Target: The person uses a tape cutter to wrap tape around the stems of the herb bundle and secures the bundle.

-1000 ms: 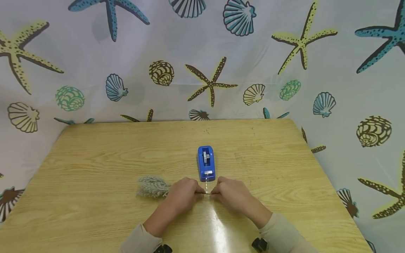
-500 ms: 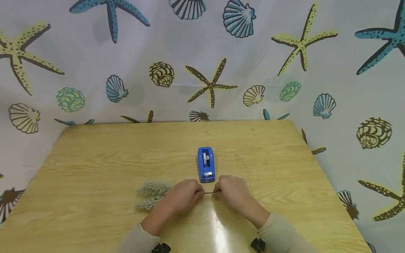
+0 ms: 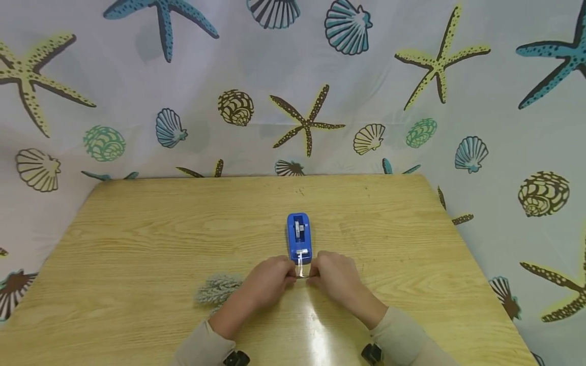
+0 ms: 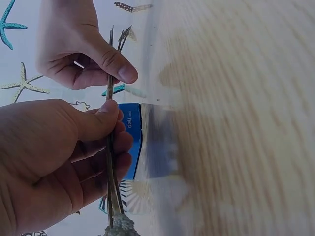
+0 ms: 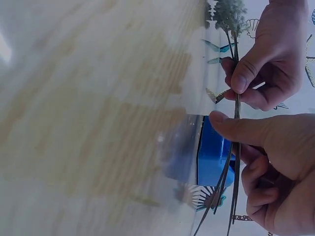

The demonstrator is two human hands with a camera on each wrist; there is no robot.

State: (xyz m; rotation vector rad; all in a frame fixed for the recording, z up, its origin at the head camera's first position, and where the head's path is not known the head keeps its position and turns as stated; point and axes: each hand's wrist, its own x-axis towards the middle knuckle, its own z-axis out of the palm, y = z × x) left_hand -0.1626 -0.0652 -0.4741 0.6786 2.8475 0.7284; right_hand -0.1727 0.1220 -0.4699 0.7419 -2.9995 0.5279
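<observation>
A bunch of dried flowers has fluffy grey-green heads beyond my left hand. Its thin brown stems run across between both hands. My left hand pinches them between thumb and fingers on the flower side. Farther along, toward the bare ends, my right hand pinches the same stems. In the head view a clear tape strip stretches from the blue tape dispenser to the stems in the small gap between my fingertips. In the right wrist view the loose stem ends fan out past my right hand.
The dispenser stands on the wood-grain table just beyond both hands. A white cloth printed with starfish and shells hangs behind the table and along its sides. Dark wrist cameras sit at the sleeves.
The flower heads have turned about the stems, with two clumps showing half a second ago. Both hands have shifted slightly toward the dispenser. The tape strip, unseen half a second ago, shows again, now shorter.
</observation>
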